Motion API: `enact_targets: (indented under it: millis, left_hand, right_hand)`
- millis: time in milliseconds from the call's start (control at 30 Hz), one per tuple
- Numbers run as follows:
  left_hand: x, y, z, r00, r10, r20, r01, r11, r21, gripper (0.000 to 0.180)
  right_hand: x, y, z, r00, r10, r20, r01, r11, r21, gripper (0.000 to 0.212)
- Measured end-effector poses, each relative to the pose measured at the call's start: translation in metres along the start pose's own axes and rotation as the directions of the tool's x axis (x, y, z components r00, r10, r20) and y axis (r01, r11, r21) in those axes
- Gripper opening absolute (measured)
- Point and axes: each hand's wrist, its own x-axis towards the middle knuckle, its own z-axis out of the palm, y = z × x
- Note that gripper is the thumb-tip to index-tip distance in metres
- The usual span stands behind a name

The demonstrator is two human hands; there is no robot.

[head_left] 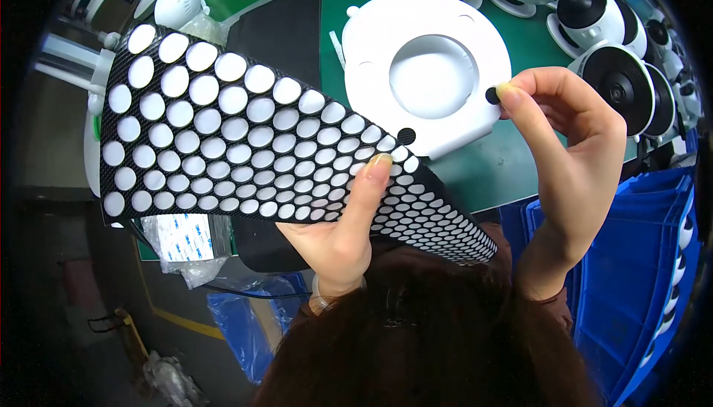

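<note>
My left hand (pixel 343 238) grips a long sheet (pixel 234 99) of black foam-like material, thumb on top and the other fingers hidden beneath. Rows of round cut-outs show white through it. My right hand (pixel 575 128) pinches a small black round pad (pixel 492 95) between thumb and forefinger. That pad is at the right edge of a white plastic base (pixel 364 39), which has a large round recess in its middle. Another black round pad (pixel 406 136) shows by the sheet's edge, over the near part of the base; I cannot tell which of the two it sits on.
The base lies on a green work mat (pixel 475 173). White-and-black camera-like units (pixel 616 88) crowd the mat's far right. Blue crates (pixel 616 258) stand at the lower right, beside the table. Plastic-wrapped packs (pixel 194 240) lie at the left, beneath the sheet.
</note>
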Motion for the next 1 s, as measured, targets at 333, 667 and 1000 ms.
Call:
enact_targets:
  millis: [333,667,1000]
  left_hand:
    - [0.002,0.011,0.009,0.995,-0.101,0.028,0.103,0.990,-0.095,0.081]
    - [-0.008,0.017,-0.002,0.979,0.021,-0.200,-0.025,1.000,-0.018,0.058]
    - [-0.006,0.042,-0.004,0.982,-0.191,-0.009,0.190,0.980,-0.058,0.040]
  right_hand:
    - [0.006,0.017,-0.005,0.995,0.042,0.090,-0.058,0.982,0.178,0.011]
    - [-0.028,-0.001,0.000,0.932,-0.317,0.177,0.329,0.943,-0.043,0.021]
    - [-0.038,0.000,0.016,0.947,-0.241,0.213,0.206,0.963,0.174,0.018]
